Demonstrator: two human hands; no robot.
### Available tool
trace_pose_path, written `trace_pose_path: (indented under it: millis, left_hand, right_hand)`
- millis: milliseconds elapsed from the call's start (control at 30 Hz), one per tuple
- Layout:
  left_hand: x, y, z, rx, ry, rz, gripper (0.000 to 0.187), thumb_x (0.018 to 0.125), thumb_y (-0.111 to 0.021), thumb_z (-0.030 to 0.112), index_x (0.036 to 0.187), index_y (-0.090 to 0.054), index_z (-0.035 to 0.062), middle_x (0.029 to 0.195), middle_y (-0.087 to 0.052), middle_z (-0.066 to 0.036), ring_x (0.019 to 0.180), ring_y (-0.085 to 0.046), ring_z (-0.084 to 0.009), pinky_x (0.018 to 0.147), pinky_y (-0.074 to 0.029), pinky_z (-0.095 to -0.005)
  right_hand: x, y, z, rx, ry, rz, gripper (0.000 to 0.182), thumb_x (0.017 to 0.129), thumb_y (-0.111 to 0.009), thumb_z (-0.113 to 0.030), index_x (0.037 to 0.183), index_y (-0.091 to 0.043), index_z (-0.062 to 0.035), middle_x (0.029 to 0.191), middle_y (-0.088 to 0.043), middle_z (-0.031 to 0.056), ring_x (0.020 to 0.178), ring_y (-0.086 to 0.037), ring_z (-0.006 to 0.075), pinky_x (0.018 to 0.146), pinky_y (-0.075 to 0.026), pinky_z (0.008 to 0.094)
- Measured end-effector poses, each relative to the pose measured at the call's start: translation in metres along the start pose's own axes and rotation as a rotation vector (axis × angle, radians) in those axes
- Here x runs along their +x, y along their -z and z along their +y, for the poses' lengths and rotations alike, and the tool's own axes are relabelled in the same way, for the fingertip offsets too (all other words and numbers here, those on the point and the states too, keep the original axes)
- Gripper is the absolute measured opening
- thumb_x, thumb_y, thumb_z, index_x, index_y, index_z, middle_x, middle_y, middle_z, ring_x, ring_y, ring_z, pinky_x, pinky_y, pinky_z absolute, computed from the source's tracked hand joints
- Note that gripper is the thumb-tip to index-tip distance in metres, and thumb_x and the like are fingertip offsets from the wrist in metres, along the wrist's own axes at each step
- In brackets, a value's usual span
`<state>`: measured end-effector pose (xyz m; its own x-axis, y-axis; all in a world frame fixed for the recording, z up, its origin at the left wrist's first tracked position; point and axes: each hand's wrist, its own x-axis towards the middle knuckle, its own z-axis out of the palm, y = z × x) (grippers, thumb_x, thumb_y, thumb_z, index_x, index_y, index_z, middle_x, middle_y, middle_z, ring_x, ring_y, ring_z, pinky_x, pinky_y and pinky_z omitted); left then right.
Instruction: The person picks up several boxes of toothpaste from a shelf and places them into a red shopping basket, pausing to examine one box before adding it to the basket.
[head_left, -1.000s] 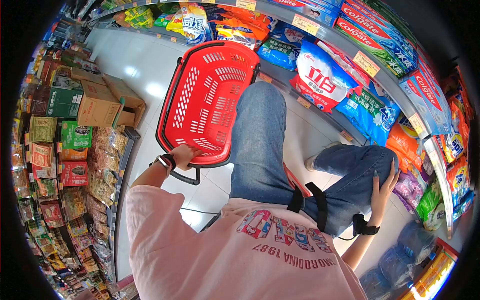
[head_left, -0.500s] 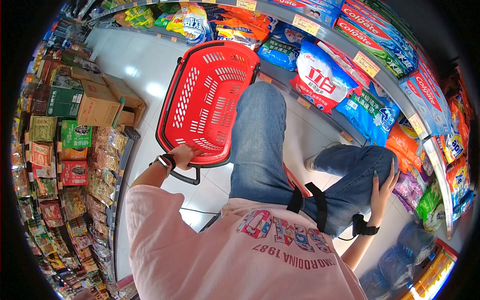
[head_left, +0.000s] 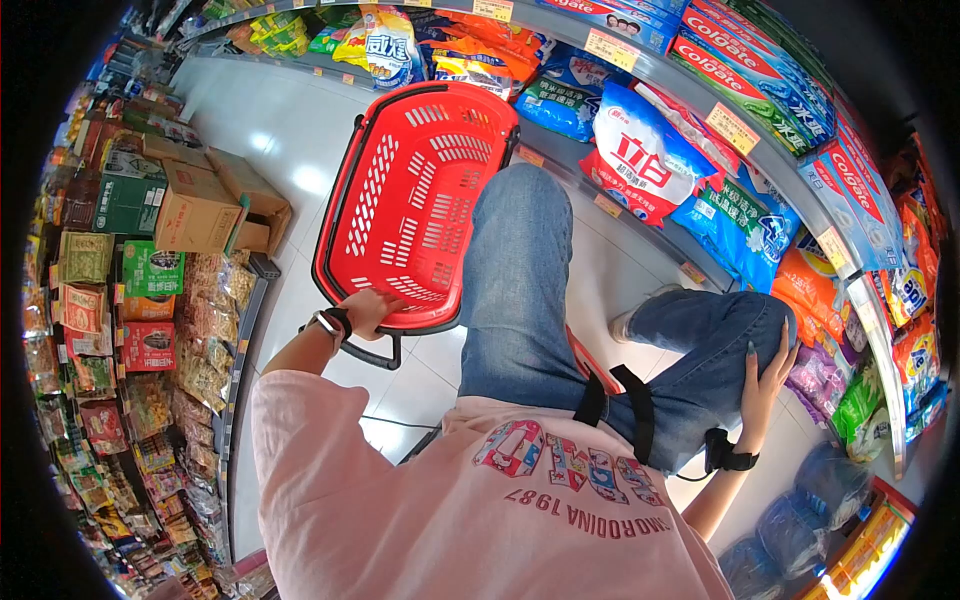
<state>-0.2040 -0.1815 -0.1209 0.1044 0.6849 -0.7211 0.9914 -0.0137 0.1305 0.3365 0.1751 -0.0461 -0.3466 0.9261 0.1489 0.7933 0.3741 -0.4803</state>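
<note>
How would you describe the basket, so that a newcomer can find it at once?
Start at the pale floor between the shelves, then find the person's left knee. Beside it is the basket, left hand on its near rim. Unlike nearby bags and boxes, it is bright red and slotted, with a black handle.

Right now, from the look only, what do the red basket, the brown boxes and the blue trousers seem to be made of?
Red basket: probably hard plastic, smooth and slightly glossy, with evenly slotted walls.
Brown boxes: likely cardboard, mostly matt, with flat tan faces and straight edges.
Blue trousers: apparently denim, matt, with uneven fading.
</note>
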Motion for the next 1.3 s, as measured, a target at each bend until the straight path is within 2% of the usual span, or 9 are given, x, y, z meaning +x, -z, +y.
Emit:
trace_pose_path:
  millis: [767,833,900,1000,1033,1133,1200,1300]
  left_hand:
    - [0.002,0.001,0.001,-0.002,0.042,-0.065,0.078,0.061,-0.073,0.025,0.131,-0.041,0.0099,0.120,-0.055,-0.018,0.107,-0.056,-0.0328,0.090,-0.047,-0.0406]
    - [0.003,-0.008,-0.004,0.003,-0.006,0.015,0.078,0.061,-0.072,0.025,0.131,-0.042,0.0106,0.113,-0.059,-0.017,0.102,-0.057,-0.0333,0.086,-0.048,-0.0423]
    - [0.004,-0.030,-0.010,-0.008,0.005,-0.002,0.075,0.062,-0.071,0.027,0.129,-0.043,0.0091,0.110,-0.059,-0.018,0.097,-0.059,-0.0335,0.082,-0.049,-0.0430]
    - [0.005,-0.030,-0.014,0.044,-0.033,0.065,0.072,0.063,-0.070,0.030,0.127,-0.046,0.0070,0.098,-0.062,-0.019,0.086,-0.062,-0.0348,0.073,-0.051,-0.0460]
    - [0.003,-0.021,-0.010,0.054,-0.034,0.065,0.072,0.062,-0.070,0.031,0.126,-0.047,0.0069,0.091,-0.064,-0.018,0.082,-0.062,-0.0350,0.071,-0.051,-0.0463]
    - [0.009,-0.031,-0.016,0.068,-0.013,-0.019,0.073,0.063,-0.068,0.034,0.128,-0.045,0.0088,0.097,-0.062,-0.019,0.090,-0.062,-0.0337,0.077,-0.050,-0.0445]
    - [0.005,-0.023,-0.012,0.085,-0.049,0.051,0.070,0.065,-0.069,0.031,0.127,-0.045,0.0078,0.095,-0.064,-0.016,0.082,-0.064,-0.0330,0.070,-0.052,-0.0450]
    - [-0.001,-0.021,-0.011,0.059,-0.046,0.072,0.070,0.067,-0.068,0.031,0.128,-0.044,0.0084,0.095,-0.064,-0.015,0.082,-0.064,-0.0322,0.070,-0.053,-0.0438]
  right_hand:
    - [0.001,-0.001,0.003,0.002,0.023,0.000,0.063,0.086,-0.058,-0.023,0.141,-0.029,-0.0142,0.147,-0.015,0.0212,0.137,-0.013,0.0386,0.110,-0.015,0.0471]
    - [0.001,-0.001,0.002,0.003,0.020,0.010,0.063,0.085,-0.059,-0.021,0.141,-0.030,-0.0142,0.147,-0.017,0.0219,0.137,-0.014,0.0389,0.110,-0.016,0.0473]
    - [-0.002,-0.001,0.003,-0.018,0.014,0.001,0.063,0.085,-0.059,-0.020,0.141,-0.030,-0.0142,0.146,-0.017,0.0223,0.136,-0.014,0.0394,0.110,-0.016,0.0474]
    - [-0.001,-0.002,0.001,-0.039,-0.007,0.091,0.066,0.083,-0.059,-0.016,0.141,-0.030,-0.0149,0.145,-0.020,0.0227,0.136,-0.015,0.0408,0.109,-0.017,0.0481]
    - [-0.001,0.000,-0.005,-0.023,-0.029,0.057,0.068,0.081,-0.060,-0.015,0.141,-0.030,-0.0154,0.145,-0.019,0.0236,0.135,-0.016,0.0414,0.109,-0.017,0.0484]
    - [0.000,0.003,-0.014,-0.019,-0.059,0.040,0.072,0.077,-0.062,-0.013,0.141,-0.029,-0.0164,0.145,-0.017,0.0257,0.135,-0.015,0.0423,0.109,-0.018,0.0489]
    - [0.000,0.005,-0.019,-0.031,-0.072,0.037,0.074,0.076,-0.062,-0.012,0.141,-0.029,-0.0169,0.145,-0.016,0.0269,0.135,-0.015,0.0427,0.109,-0.018,0.0491]
    - [-0.001,0.007,-0.018,0.004,-0.063,-0.017,0.076,0.076,-0.064,-0.014,0.142,-0.026,-0.0176,0.144,-0.014,0.0299,0.134,-0.015,0.0447,0.107,-0.020,0.0499]
